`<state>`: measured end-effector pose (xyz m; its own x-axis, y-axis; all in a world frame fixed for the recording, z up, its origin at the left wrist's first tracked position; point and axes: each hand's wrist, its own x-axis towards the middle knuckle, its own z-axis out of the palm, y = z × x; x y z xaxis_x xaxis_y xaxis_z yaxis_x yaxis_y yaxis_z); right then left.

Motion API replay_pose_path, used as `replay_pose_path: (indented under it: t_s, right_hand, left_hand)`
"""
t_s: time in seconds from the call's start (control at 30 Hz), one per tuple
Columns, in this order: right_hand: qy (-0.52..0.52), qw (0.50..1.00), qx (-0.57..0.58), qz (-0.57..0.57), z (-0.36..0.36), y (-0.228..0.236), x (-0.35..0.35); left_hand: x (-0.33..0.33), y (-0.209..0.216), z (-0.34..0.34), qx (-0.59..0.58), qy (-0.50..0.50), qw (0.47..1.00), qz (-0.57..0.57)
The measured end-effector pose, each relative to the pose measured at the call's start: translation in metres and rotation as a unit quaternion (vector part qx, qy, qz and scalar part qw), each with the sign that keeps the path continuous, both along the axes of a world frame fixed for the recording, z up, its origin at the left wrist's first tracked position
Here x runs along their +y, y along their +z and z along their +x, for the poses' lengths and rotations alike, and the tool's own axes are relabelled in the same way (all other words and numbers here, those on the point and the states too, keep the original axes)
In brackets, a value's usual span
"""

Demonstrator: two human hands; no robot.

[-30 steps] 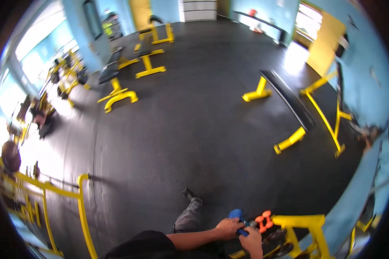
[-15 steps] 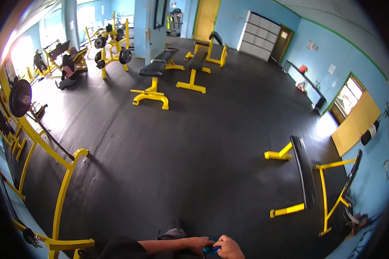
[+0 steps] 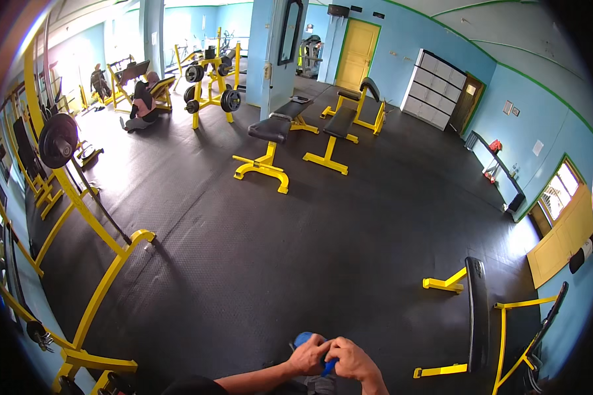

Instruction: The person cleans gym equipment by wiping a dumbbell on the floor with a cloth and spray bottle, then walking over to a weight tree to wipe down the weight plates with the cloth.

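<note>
The black floor is textured and is enclosed by blue walls; a yellow door is set beyond its far edge. Above the floor's near edge, a blue object is held between both hands: its upper left end is exposed just beyond the left hand, which is closed around it, and its lower part is gripped by the right hand. Its middle is hidden by fingers. The floor's left edge is occupied by a yellow rack; a seated person is seen toward the far left corner. The near right corner is partly blocked by a black bench.
</note>
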<state>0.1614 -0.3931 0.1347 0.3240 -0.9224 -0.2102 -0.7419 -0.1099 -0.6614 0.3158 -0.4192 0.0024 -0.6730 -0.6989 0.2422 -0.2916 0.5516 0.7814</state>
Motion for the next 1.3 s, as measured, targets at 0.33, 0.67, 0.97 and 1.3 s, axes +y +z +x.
replay_pose_path:
  t_s: [0.33,0.67,0.97,1.3]
  right_hand:
    - [-0.244,0.939,-0.236,0.054,-0.082,-0.102,-0.071]
    - [-0.151,0.746,-0.583,0.284,-0.155,-0.163,-0.102]
    - [-0.092,0.741,-0.588,0.312,-0.208,-0.202,-0.196]
    - [-0.061,0.872,-0.432,0.222,-0.231,-0.189,-0.34]
  left_hand:
    - [-0.059,0.044,-0.007,-0.065,0.152,0.986,0.036]
    - [-0.122,0.069,-0.123,0.096,-0.084,0.989,0.072]
    - [-0.163,0.058,-0.169,0.128,-0.11,0.983,0.069]
    - [-0.285,0.082,-0.188,0.15,-0.157,0.976,-0.006]
